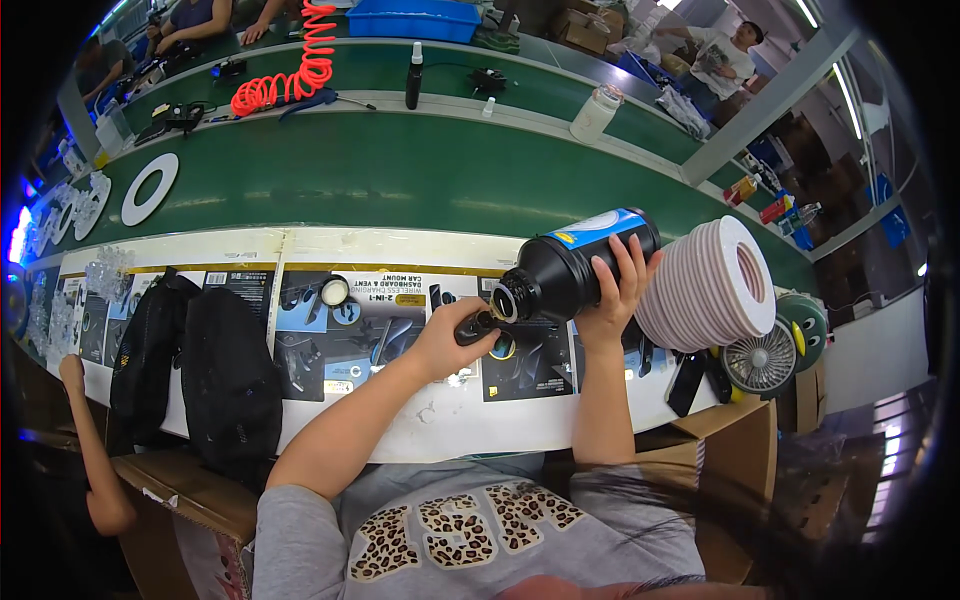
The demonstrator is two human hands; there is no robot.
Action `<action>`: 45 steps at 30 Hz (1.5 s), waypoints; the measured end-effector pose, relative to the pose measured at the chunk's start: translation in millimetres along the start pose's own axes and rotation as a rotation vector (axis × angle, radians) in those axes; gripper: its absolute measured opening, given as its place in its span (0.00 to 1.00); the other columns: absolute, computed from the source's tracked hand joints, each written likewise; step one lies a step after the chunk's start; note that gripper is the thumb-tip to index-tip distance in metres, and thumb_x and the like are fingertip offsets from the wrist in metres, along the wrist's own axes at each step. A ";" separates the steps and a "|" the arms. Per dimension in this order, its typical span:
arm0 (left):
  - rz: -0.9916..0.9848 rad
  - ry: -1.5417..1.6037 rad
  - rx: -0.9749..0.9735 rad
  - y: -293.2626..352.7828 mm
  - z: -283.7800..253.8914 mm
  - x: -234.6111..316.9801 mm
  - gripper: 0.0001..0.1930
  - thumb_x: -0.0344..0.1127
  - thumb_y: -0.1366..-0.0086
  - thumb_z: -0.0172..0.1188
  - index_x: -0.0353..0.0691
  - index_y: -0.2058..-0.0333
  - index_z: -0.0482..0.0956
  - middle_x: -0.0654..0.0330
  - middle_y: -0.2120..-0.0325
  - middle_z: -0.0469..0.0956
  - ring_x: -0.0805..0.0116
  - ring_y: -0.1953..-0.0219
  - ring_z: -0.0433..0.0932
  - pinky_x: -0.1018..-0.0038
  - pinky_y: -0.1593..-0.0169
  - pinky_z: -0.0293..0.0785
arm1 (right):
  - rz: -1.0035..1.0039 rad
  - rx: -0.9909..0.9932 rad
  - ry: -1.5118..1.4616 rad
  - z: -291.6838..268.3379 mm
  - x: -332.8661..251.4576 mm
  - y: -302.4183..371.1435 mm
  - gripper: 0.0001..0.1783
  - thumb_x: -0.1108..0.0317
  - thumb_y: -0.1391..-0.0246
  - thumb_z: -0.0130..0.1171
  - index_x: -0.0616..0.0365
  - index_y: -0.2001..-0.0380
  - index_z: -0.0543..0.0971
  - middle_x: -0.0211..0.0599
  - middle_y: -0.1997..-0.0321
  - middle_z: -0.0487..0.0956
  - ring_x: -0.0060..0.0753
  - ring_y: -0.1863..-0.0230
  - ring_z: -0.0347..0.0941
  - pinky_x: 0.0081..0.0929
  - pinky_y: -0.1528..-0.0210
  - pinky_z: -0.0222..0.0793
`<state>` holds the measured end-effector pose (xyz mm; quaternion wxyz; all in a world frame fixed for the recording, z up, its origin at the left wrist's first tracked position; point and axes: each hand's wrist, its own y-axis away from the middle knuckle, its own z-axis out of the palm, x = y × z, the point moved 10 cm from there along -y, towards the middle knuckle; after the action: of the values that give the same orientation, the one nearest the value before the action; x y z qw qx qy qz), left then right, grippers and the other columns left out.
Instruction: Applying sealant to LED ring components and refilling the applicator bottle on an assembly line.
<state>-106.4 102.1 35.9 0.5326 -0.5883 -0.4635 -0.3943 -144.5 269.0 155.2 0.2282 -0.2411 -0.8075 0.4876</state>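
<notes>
A large black bottle [560, 275] with a blue label lies tilted in my right hand [620, 285], whose fingers wrap round its body. Its uncapped mouth points left and down. Right at that mouth, my left hand [452, 338] grips a small black bottle [477, 327], partly hidden by the fingers. Whether liquid passes between the two I cannot make out. A round white cap [334, 292] rests on the table to the left of my left hand.
A stack of white rings [700, 285] stands at the right, near a small fan [760, 360]. Two black bags [230, 370] lie at left. Beyond the white table [430, 440] runs a green conveyor belt [340, 170]. Another person's arm [90, 440] shows at far left.
</notes>
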 end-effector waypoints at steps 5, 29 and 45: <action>0.006 0.024 -0.002 1.1 0.0 -1.0 0.12 0.32 0.46 0.65 0.33 0.65 0.75 0.54 0.73 0.75 0.66 0.71 0.73 0.73 0.63 0.70 | -0.003 0.005 -0.008 0.5 -2.1 -1.6 0.31 0.62 0.58 0.70 0.42 0.49 0.68 0.39 0.39 0.70 0.52 0.33 0.59 0.63 0.29 0.35; 0.005 0.031 0.004 1.3 -0.1 -0.8 0.12 0.32 0.46 0.64 0.33 0.66 0.75 0.54 0.73 0.74 0.63 0.71 0.73 0.72 0.63 0.69 | -0.005 0.024 -0.015 -2.8 -3.1 -3.0 0.31 0.62 0.57 0.70 0.42 0.49 0.68 0.39 0.39 0.70 0.52 0.33 0.59 0.63 0.29 0.34; 0.029 0.027 0.009 1.2 0.0 -1.5 0.11 0.32 0.47 0.65 0.33 0.67 0.74 0.54 0.74 0.74 0.64 0.72 0.73 0.72 0.64 0.69 | -0.004 0.022 -0.004 -2.4 -1.0 0.2 0.30 0.60 0.57 0.69 0.41 0.49 0.68 0.39 0.39 0.69 0.51 0.33 0.58 0.63 0.29 0.35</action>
<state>-105.7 101.9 34.2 0.5469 -0.5875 -0.4494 -0.3922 -142.3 270.1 155.9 0.2301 -0.2359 -0.8032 0.4963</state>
